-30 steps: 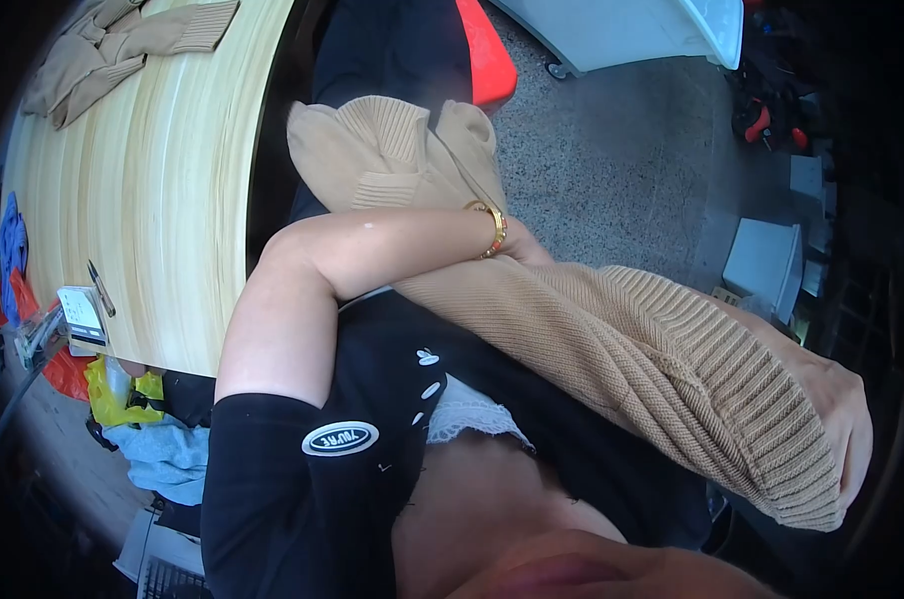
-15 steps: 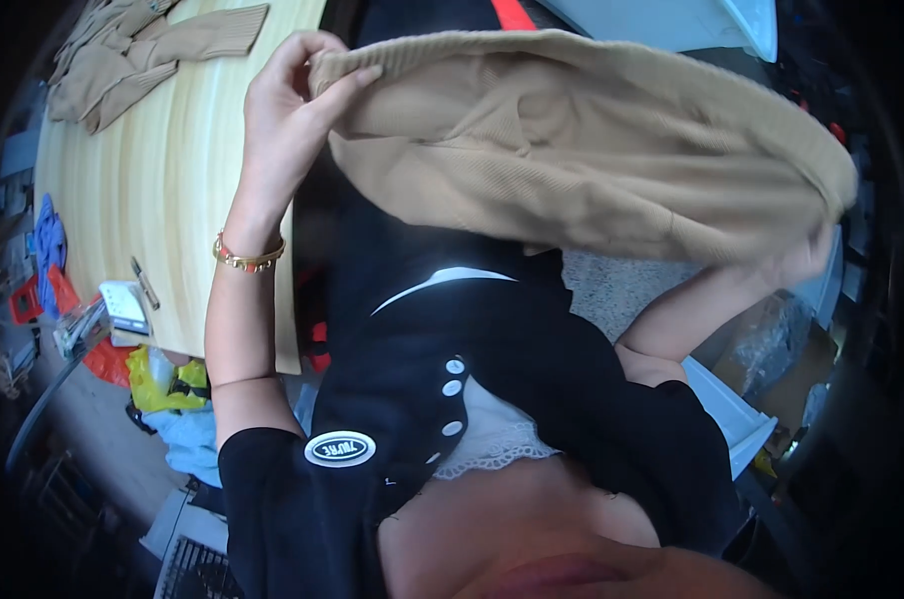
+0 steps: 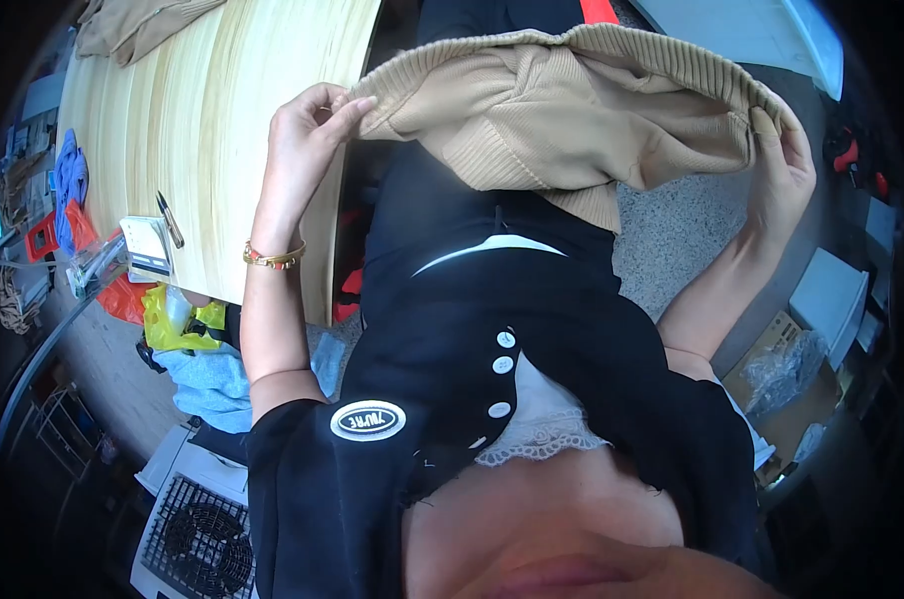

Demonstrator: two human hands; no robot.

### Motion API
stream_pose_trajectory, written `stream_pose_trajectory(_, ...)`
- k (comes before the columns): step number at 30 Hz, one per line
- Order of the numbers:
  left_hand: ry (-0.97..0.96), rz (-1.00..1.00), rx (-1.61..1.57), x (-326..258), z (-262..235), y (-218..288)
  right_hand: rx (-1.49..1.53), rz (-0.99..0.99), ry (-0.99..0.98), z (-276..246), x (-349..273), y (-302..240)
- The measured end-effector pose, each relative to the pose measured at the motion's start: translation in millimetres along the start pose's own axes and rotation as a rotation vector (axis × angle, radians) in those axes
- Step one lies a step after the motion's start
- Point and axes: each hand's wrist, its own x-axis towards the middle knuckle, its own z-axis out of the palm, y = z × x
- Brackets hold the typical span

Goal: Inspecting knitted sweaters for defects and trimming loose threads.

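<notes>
- Here's the left hand [image 3: 317,125], thumb and fingertips pinched on one end of the ribbed band of a tan knit sweater [image 3: 522,125]
- Over on the other side, the right hand [image 3: 783,165] grips the far end of that band, thumb on the near face, some fingers hidden by the fabric
- And the sweater hangs in midair between them, above the lap and dark trousers [image 3: 442,215], beside the wooden surface [image 3: 187,180] and not on it
- The band arches across the top, with a small dip near its middle, so an even outward pull from both hands looks the way to level it
- Below, the body bunches in soft folds and a ribbed end, perhaps a cuff, droops lowest; a gentle shake should help it fall free
- Firm pinches matter here, I'd judge, since stretchy knit could slip or pull out of shape if tugged hard
- Up at the surface's far end lies another tan knit garment [image 3: 137,30], well clear of both hands
</notes>
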Motion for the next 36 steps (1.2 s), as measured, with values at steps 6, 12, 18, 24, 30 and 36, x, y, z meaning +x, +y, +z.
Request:
stream_pose_trajectory(6, -0.055, 0.206, -0.546, 2, 28, 38, -0.483, -0.569, -0.603, 54, -21, -45)
stream_pose_trajectory(12, -0.129, 0.358, -0.597, 3, 62, 74, -0.297, -0.761, -0.791, 120, -63, -45)
stream_pose_trajectory(18, -0.184, 0.387, -0.614, -13, 73, 77, -0.378, -0.931, -0.581, 122, -45, -33)
stream_pose_trajectory(24, -0.189, 0.319, -0.763, -13, 78, 69, -0.361, -0.941, -0.484, 127, -41, -22)
stream_pose_trajectory(30, -0.242, 0.481, -0.653, -13, 80, 63, -0.339, -0.928, -0.472, 128, -43, -15)
stream_pose_trajectory(36, -0.078, 0.447, -0.529, -15, 86, 59, -0.299, -0.847, -0.492, 137, -43, -15)
